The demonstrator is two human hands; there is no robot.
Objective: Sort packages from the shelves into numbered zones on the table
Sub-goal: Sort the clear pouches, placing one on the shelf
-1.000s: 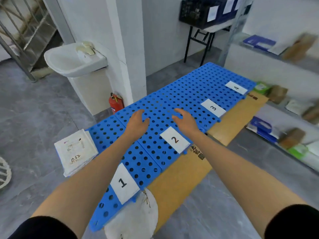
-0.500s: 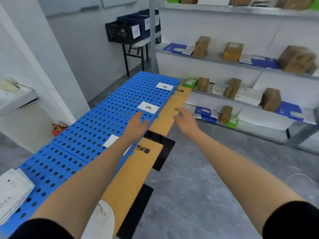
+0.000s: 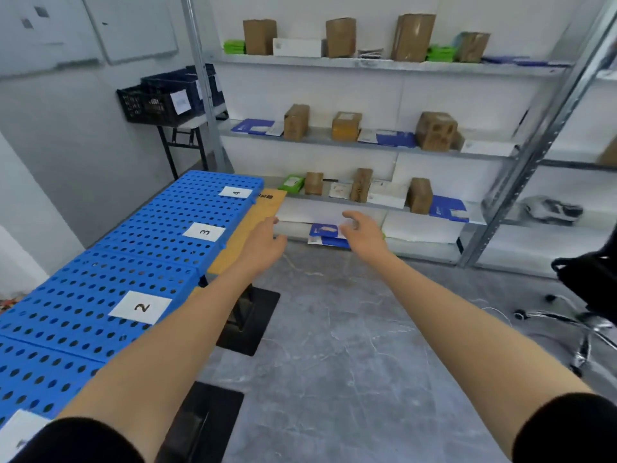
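The blue perforated table point(image 3: 100, 295) runs along the left, with white zone labels 2 point(image 3: 141, 307), 3 point(image 3: 204, 232) and 4 point(image 3: 235, 192). A metal shelf rack point(image 3: 367, 143) ahead carries several brown boxes, blue mailers, white envelopes and green packs. My left hand point(image 3: 265, 245) and my right hand point(image 3: 362, 230) are stretched out in front of me, both empty with relaxed fingers. They hover above the floor, in front of a blue mailer point(image 3: 325, 232) on the lowest shelf.
A brown cardboard strip point(image 3: 248, 235) lies along the table's right edge. Black table feet point(image 3: 248, 324) stand on the grey floor. Dark crates point(image 3: 160, 98) sit on a stand at the back left. A black office chair point(image 3: 591, 295) is at the right.
The view has swung from the table to the shelves. Both empty hands have moved off the table and now reach toward the lowest shelf.
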